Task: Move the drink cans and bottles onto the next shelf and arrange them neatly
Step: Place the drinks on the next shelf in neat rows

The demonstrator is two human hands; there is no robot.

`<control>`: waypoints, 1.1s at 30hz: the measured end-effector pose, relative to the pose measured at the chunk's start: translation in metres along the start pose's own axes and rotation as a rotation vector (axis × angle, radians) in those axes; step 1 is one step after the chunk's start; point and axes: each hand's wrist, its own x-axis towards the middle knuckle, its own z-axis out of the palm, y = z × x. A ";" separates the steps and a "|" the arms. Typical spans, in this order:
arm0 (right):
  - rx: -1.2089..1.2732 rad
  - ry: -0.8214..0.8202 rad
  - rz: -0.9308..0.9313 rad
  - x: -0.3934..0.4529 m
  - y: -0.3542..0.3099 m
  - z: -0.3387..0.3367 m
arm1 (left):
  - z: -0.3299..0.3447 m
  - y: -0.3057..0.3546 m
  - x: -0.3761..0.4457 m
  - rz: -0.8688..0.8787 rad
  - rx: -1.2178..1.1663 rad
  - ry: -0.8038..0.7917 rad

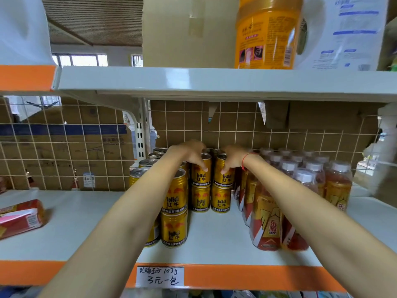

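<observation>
Two gold metal cans sat side by side on top of a stacked row at the back of the white shelf (pixel 214 233). The left hand (pixel 189 153) curled over the left can (pixel 200 173); the right hand (pixel 233 158) gripped the right can (pixel 223 175). About eleven gold cans showed, some hidden by the arms. Nine or so white-capped plastic bottles (pixel 305 186) stood just right, partly blurred.

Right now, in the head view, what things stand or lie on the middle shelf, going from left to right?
red snack packet → gold cans, stacked two high, both hands on the upper ones → bottles with white caps
</observation>
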 end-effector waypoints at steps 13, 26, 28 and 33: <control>-0.013 -0.054 -0.021 0.017 -0.001 -0.001 | -0.005 -0.004 0.004 0.006 0.016 -0.062; 0.051 -0.139 0.062 0.056 0.015 0.006 | -0.003 0.000 0.002 -0.016 0.032 -0.078; 0.068 -0.118 0.050 0.036 0.005 0.002 | -0.003 0.001 0.002 -0.016 0.036 -0.084; 0.070 -0.096 0.041 0.027 0.000 0.001 | -0.001 0.005 0.001 -0.032 0.066 -0.076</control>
